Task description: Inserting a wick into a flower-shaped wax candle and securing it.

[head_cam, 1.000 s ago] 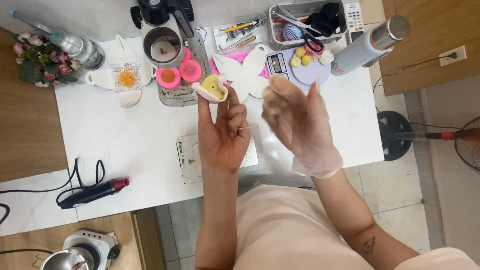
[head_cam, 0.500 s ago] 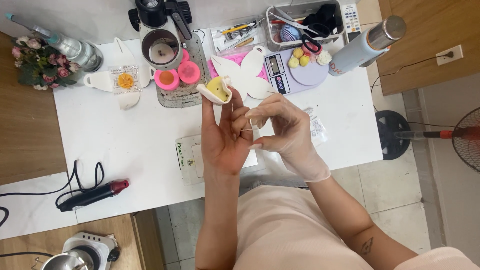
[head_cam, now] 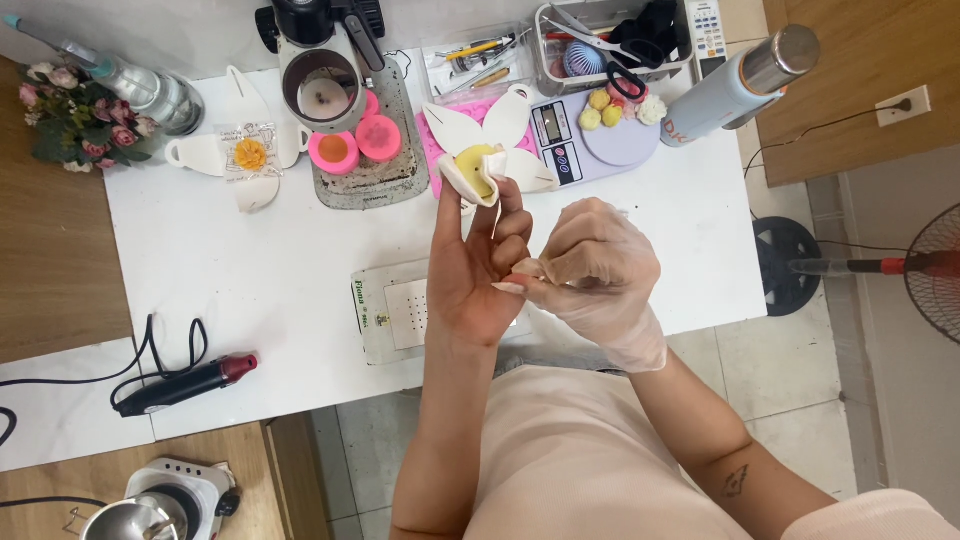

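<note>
White-and-yellow petal piece (head_cam: 476, 172) at left hand (head_cam: 478, 270) fingertips, grip pinched around it; gloved right hand (head_cam: 598, 268) curled, apart.

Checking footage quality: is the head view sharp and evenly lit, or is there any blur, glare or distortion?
Head view: even daylight, soft shadows; left hand, gloved right hand and the white petal piece are sharp; mild glare on the white table; table edges bow slightly from the wide lens.

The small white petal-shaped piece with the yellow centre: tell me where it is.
In the head view the small white petal-shaped piece with the yellow centre sits pinched at the left hand's raised fingertips, above the white table, just before the white petal cut-outs and the digital kitchen scale.
</note>
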